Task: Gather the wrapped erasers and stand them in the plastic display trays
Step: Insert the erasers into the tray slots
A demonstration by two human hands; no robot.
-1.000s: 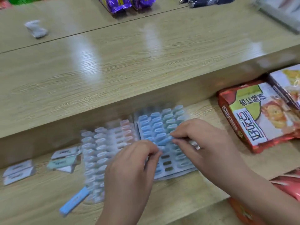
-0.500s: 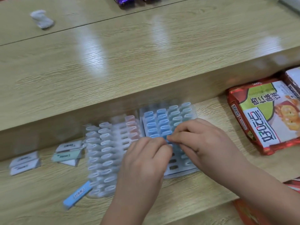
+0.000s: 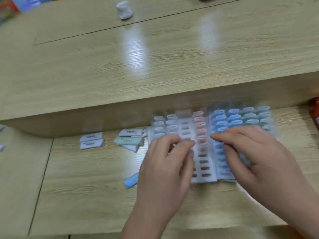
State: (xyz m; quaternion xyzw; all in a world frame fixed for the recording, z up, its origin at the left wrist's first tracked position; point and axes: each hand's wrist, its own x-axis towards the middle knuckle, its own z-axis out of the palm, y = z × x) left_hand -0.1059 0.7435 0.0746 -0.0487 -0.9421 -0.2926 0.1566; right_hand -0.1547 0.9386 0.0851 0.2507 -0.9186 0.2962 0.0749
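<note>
The trays (image 3: 205,176) are partly filled; loose erasers (image 3: 128,141) remain at nine o'clock on the desk (image 3: 86,195). The left hand (image 3: 165,169) and right hand (image 3: 259,161) curl narrow fingers over them; whether either holds anything, I cannot tell.

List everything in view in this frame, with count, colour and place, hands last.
counter: one, pale wood, upper level.
shelf: one, pale wood, lower level.
left tray: one, clear, on the shelf.
right tray: one, clear, just right of it.
standing erasers: many; white and pink in the left tray, blue in the right.
loose white erasers: four, flat on the shelf left of the trays.
green eraser: one, among those.
blue eraser: one, flat, nearer the camera, partly covered.
wad: one, white, crumpled, on the counter.
packet: one, red, right edge.
left hand: over the left tray, fingers curled; grip too blurred to tell.
right hand: over the right tray; grip too blurred to tell.
</note>
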